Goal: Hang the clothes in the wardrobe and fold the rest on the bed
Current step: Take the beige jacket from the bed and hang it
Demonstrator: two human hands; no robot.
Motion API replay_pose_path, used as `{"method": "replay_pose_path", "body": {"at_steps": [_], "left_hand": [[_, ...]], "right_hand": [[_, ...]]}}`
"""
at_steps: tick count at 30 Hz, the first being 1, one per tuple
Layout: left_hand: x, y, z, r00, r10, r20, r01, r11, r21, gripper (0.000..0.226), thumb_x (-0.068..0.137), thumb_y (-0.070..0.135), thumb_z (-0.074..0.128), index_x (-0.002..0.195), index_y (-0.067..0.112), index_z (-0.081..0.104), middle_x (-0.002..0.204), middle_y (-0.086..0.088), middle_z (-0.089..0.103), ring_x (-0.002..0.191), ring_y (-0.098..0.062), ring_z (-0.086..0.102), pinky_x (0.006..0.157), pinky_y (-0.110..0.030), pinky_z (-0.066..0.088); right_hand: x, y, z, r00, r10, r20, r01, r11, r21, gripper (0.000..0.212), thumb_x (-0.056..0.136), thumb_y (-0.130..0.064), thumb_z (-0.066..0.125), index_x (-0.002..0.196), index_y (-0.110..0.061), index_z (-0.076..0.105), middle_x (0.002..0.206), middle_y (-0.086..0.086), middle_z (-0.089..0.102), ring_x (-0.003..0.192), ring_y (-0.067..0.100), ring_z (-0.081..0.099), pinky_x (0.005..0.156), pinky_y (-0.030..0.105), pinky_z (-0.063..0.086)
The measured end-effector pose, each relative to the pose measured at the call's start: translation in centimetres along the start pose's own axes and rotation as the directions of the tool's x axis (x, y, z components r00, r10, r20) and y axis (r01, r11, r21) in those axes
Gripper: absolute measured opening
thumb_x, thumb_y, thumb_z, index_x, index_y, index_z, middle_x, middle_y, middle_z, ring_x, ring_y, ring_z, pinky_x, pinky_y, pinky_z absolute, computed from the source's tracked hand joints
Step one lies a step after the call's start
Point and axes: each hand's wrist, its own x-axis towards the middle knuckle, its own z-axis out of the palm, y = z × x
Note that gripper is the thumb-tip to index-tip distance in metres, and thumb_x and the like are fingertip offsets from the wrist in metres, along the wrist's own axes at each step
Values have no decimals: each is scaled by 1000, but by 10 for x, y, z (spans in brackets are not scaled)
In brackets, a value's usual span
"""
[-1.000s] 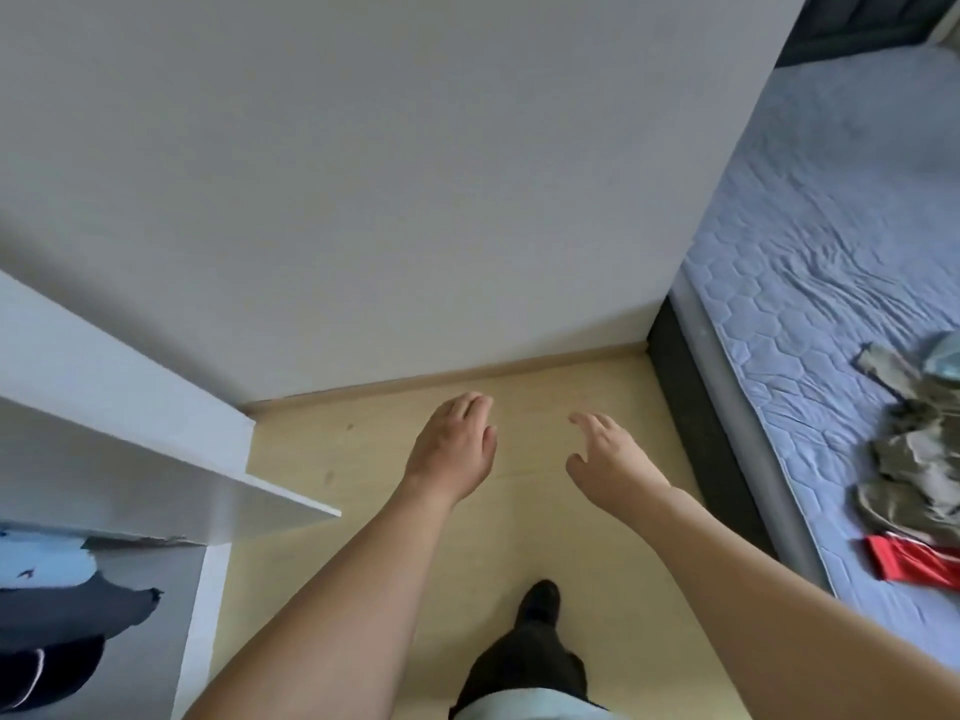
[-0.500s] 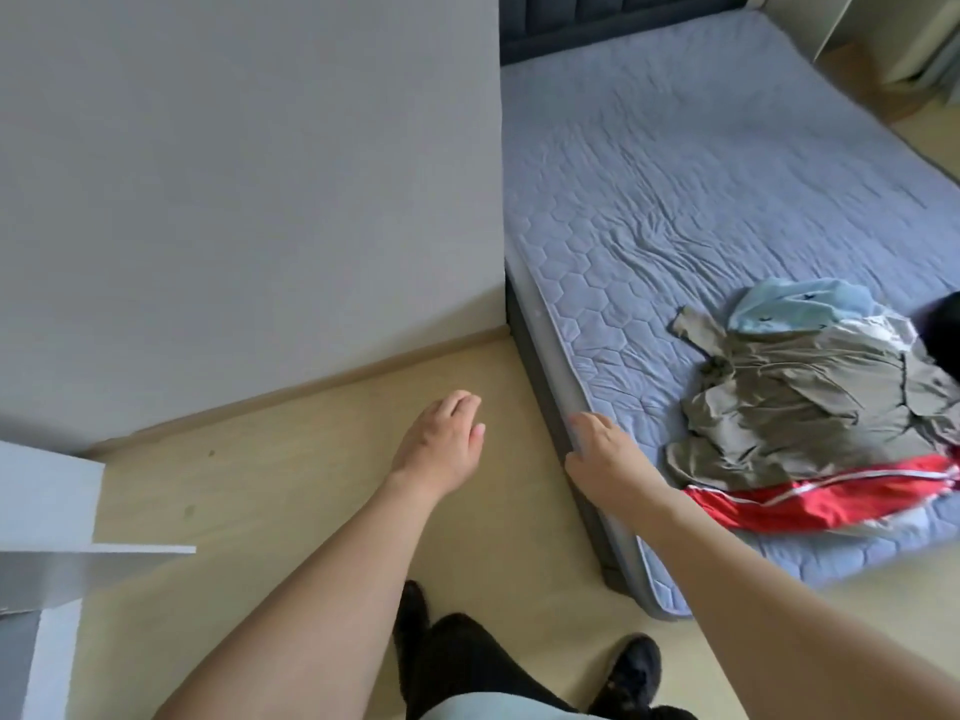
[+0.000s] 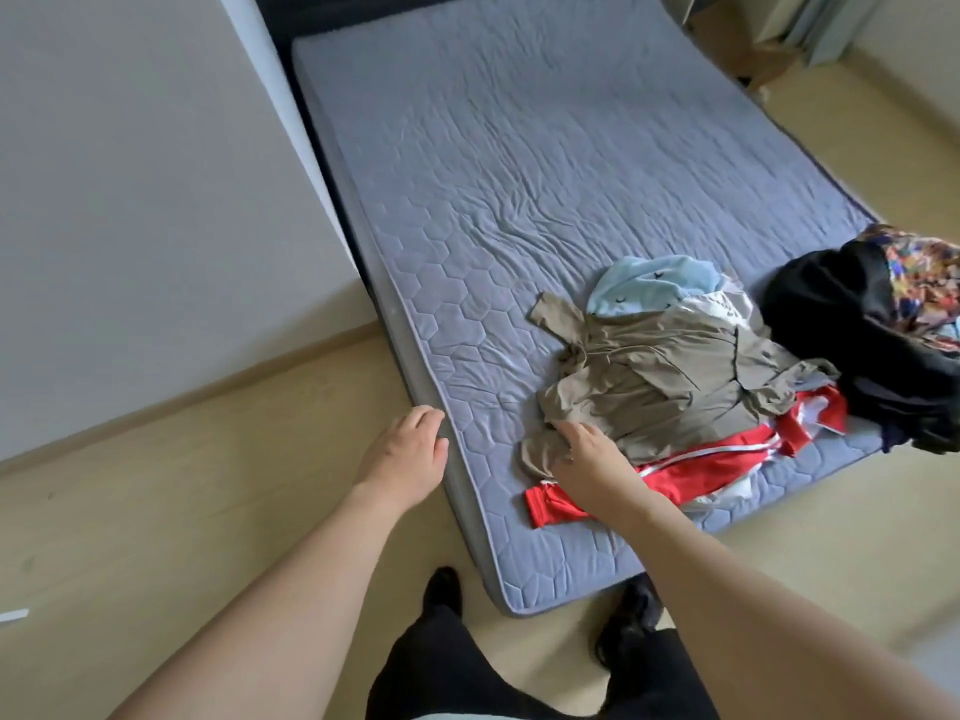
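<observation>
My right hand [image 3: 587, 462] reaches over the near corner of the bed with the grey-blue quilted mattress cover [image 3: 467, 210], fingers loosely spread and the tips touching the crumpled khaki-brown thin-fabric garment [image 3: 660, 387] that tops the pile; I am not gripping it yet. My left hand [image 3: 405, 454] hovers relaxed and empty at the mattress edge, well apart from the other. Under the khaki piece lies a bright red garment with white stripes [image 3: 691, 470], behind it a pale blue soft top [image 3: 644, 283], and farther right a black heap of cloth [image 3: 852, 330] with a multicoloured patterned fabric [image 3: 924, 262] on it. The khaki garment looks light, limp and a little slick, so I judge it will sag and slide rather than hold any shape; pinching a bunch of cloth near the close hem would lift it, though finding the collar or shoulders would serve better for hanging. It may drag the red piece along, since they overlap.
</observation>
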Motion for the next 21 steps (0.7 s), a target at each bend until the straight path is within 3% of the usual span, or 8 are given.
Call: {"method": "replay_pose_path", "body": {"at_steps": [4,8,10,14,17,21], "left_hand": [[45,75,26,1000,-9,4,9,1000,-24,42,90,23,44,123,2,58,127,-14,57,114,-34,56,98,-35,42],[106,155,69,997,-38,66,39,999,-22,56,81,35,35,114,-1,64,114,-18,64,105,-36,63,93,-43,50],[135,197,85,994,-25,103,24,1000,17,53,80,33,39,113,1,64,114,-16,65,103,-34,64,91,-43,52],[206,296,112,994,26,104,-32,998,48,47,83,26,44,124,7,58,126,-10,57,115,-32,56,100,-40,44],[271,364,152,979,114,168,-129,988,79,46,93,25,44,138,16,45,144,-1,41,131,-24,39,111,-33,27],[349,440,235,947,177,268,-203,976,74,40,94,25,46,133,18,48,143,-2,40,132,-25,34,110,-34,26]], "right_hand": [[25,90,-41,998,38,44,-38,999,9,49,87,-14,51,135,-5,44,138,11,47,132,24,39,107,25,26],[55,197,-102,992,95,86,-98,995,33,52,87,-12,49,138,-5,40,141,11,44,133,23,37,108,27,27],[67,248,-131,983,146,108,-148,989,10,54,87,-11,47,140,-7,39,141,11,45,133,24,38,106,29,30],[105,349,-185,959,258,121,-263,965,23,58,86,-9,48,142,-9,36,143,11,41,129,26,42,101,30,36],[147,422,-204,953,294,69,-300,949,98,52,83,-3,47,134,-7,45,135,15,48,121,29,47,96,33,40],[196,514,-196,930,365,52,-368,919,144,54,81,-1,46,135,-7,44,134,16,49,120,32,48,91,34,41]]}}
